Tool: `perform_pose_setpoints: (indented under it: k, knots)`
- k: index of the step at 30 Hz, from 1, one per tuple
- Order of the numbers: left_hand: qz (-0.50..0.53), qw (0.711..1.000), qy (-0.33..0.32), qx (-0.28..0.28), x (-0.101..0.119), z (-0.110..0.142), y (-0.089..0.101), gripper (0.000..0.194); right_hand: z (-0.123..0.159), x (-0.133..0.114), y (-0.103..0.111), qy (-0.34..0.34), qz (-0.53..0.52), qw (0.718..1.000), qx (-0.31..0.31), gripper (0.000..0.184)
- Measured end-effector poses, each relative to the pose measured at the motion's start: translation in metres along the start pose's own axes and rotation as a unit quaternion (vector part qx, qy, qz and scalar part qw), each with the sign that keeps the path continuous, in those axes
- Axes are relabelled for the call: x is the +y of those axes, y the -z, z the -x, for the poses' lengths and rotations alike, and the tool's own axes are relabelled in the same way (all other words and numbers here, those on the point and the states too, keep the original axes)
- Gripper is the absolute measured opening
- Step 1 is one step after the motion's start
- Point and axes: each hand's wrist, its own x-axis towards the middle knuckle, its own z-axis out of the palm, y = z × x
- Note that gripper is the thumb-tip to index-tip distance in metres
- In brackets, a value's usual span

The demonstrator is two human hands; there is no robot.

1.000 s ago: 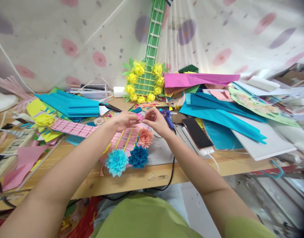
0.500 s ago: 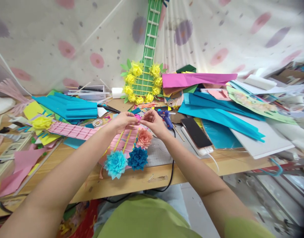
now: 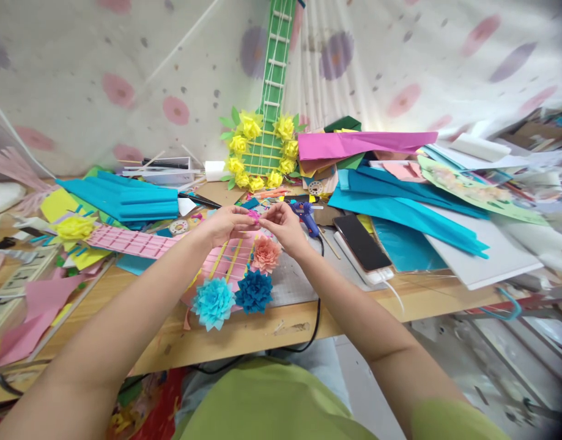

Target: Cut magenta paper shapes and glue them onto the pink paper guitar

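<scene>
Between my hands is a small magenta paper flower, partly covered by fingers. My left hand is closed on it from the left, and my right hand pinches at its right side. Both hands hover over the body of a pink paper guitar lying on the table, its neck running left. Along the guitar's near edge sit a light blue paper flower, a dark blue paper flower and a coral paper flower. A yellow paper flower decorates the neck's end.
A green paper guitar ringed with yellow flowers leans on the curtain behind. A blue glue gun lies just right of my hands, its black cord crossing the front edge. Folded blue paper and a phone flank the work.
Both hands keep hold of the magenta flower in nearly the same place. The view has shifted slightly, and a little more of the flower shows.
</scene>
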Motion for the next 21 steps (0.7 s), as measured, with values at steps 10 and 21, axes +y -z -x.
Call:
perform_pose_setpoints:
  k: [10, 21]
  knots:
    - [-0.053, 0.997, -0.062, -0.005, -0.0004, 0.0034, -0.0007, 0.039, -0.0029, 0.0042, -0.0008, -0.019, 0.000, 0.999, 0.028, 0.036]
    - [-0.072, 0.994, -0.068, 0.038, -0.0013, 0.0037, -0.0050, 0.042, -0.0039, 0.0049, 0.0024, -0.061, -0.047, 0.997, -0.001, 0.042]
